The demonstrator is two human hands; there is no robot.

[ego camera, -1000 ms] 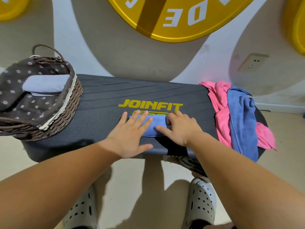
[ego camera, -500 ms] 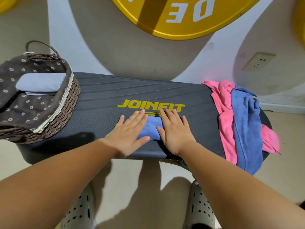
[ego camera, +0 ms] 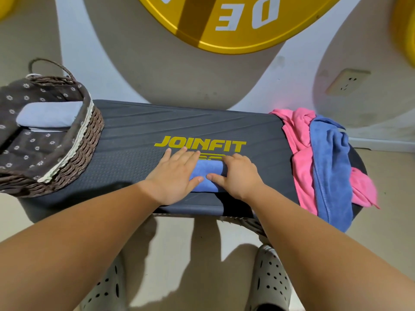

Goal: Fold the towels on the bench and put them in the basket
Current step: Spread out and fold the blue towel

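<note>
Pressing down on a small folded blue towel, both of your hands sit near the front edge of the bench, right in the middle. Your left hand lies flat and open on the left part of it, fingers spread. Your right hand bends over the right end, with the thumb tucked along the front side, so it looks like it is starting to grip, but I cannot tell for sure.

The fold looks thick and soft. If you lift it with one hand only, it could pop open, and you would have to fold it again. It also sits close to the front edge, so a quick pull toward you could drop it on the floor.

At the right end of the bench, a pink towel and a bigger blue towel hang in a messy pile over the edge. They are not folded yet.

At the far left end stands the woven basket with a flowery brown lining. One folded pale blue towel lies inside it already, and there is room beside it.
</note>
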